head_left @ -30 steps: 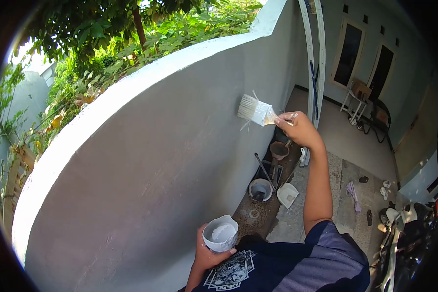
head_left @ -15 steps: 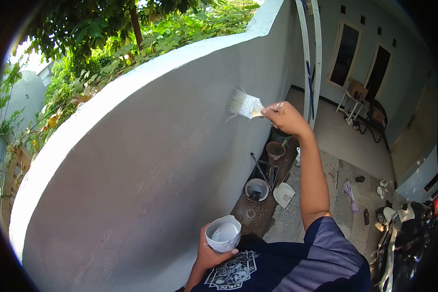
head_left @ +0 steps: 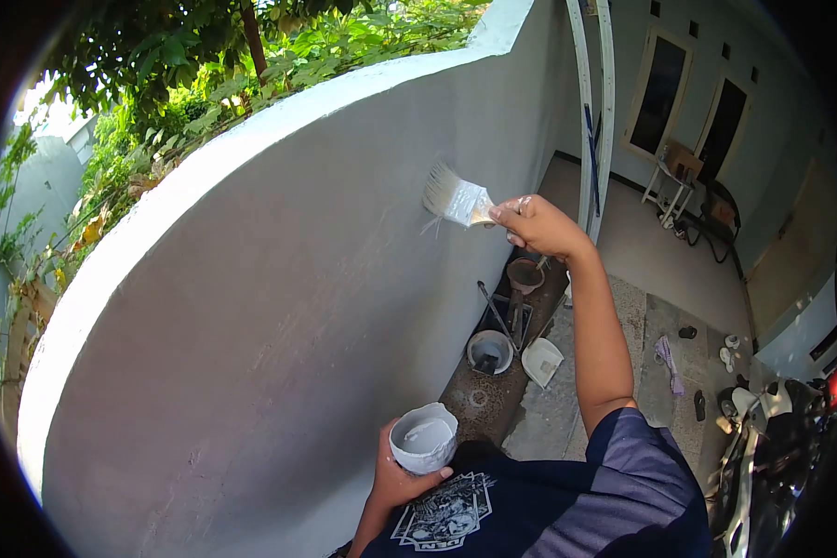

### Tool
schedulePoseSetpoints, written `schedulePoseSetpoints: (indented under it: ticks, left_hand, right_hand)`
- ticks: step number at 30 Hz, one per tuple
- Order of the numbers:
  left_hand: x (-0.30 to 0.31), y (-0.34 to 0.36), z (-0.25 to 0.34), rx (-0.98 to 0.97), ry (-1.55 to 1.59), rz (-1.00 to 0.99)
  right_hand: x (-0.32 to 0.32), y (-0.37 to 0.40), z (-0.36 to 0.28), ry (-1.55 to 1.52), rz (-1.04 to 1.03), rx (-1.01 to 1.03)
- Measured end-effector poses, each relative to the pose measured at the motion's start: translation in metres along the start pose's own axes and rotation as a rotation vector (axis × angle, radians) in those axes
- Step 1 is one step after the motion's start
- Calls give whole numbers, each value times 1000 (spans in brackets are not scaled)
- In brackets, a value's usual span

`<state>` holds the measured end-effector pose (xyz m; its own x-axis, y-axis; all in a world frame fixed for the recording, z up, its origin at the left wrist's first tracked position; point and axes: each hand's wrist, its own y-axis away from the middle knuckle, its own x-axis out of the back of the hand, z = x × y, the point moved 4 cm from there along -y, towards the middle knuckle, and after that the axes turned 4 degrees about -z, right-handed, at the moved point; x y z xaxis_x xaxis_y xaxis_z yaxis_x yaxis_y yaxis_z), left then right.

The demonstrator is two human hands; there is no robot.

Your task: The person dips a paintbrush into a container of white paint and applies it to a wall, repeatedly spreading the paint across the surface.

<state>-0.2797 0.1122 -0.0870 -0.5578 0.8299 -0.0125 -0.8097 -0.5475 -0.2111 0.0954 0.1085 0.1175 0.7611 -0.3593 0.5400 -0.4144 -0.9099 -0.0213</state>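
Note:
A wide paintbrush (head_left: 458,199) with a white-coated ferrule is in my right hand (head_left: 533,226), its fingers closed round the handle. The bristles point left, right at the surface of the grey wall (head_left: 279,270), and a few stray ones stick out below. Lower down, my left hand (head_left: 398,480) clasps a rough-rimmed, paint-smeared cup (head_left: 424,439) from its left side and underneath. White paint shows inside this cup, whose mouth tilts up toward me. My left fingers are partly hidden behind it.
Along the wall's foot stand a bucket (head_left: 489,352), a white dustpan (head_left: 542,362) and a brown pot (head_left: 525,275). A ladder (head_left: 597,121) rises beyond my right hand. Sandals (head_left: 699,406) and a motorcycle (head_left: 763,465) are at right. Leafy plants (head_left: 195,121) grow behind the wall.
My right hand and the paintbrush have shifted slightly left along the wall. The cup in my left hand has moved up a little in view.

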Motion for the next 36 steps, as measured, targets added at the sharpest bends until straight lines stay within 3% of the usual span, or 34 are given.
schedulePoseSetpoints:
  ticks: [2, 6, 8, 15, 17, 19, 20, 24, 27, 28, 29, 36]
  left_hand:
    - [-2, -2, 0, -4, 9, 5]
    - [0, -4, -4, -4, 26, 0]
    - [0, -1, -5, 8, 2, -19]
    - [0, -4, -3, -15, -42, -31]
    - [0, -4, -5, -15, -15, -25]
    - [0, -5, -3, 0, -76, -38]
    - [2, -7, -3, -3, -81, -42]
    - [2, -8, -3, -14, -13, -35]
    - [4, -11, -6, -20, -1, -23]
    - [3, -10, -7, -18, -14, -22]
    - [3, -10, -7, -12, -15, -26]
    - [-3, -17, -1, -26, 19, -36]
  right_hand:
    - [11, 19, 3, -67, 87, 18]
    - [-2, 26, -23, -105, 72, 42]
    - [-31, 8, -33, 161, 12, 85]
    - [10, 33, 3, -50, 180, 67]
    - [-7, 19, -16, -22, 180, -15]
    - [-29, 1, -19, 76, 31, 72]
    - [-22, 9, -17, 40, 71, 1]
    - [12, 34, -6, -48, 178, 52]
    - [2, 11, -17, 79, 154, 99]
    - [-12, 2, -25, 99, 15, 34]
    - [-12, 7, -25, 94, 16, 28]
    - [21, 18, 8, -20, 221, -9]
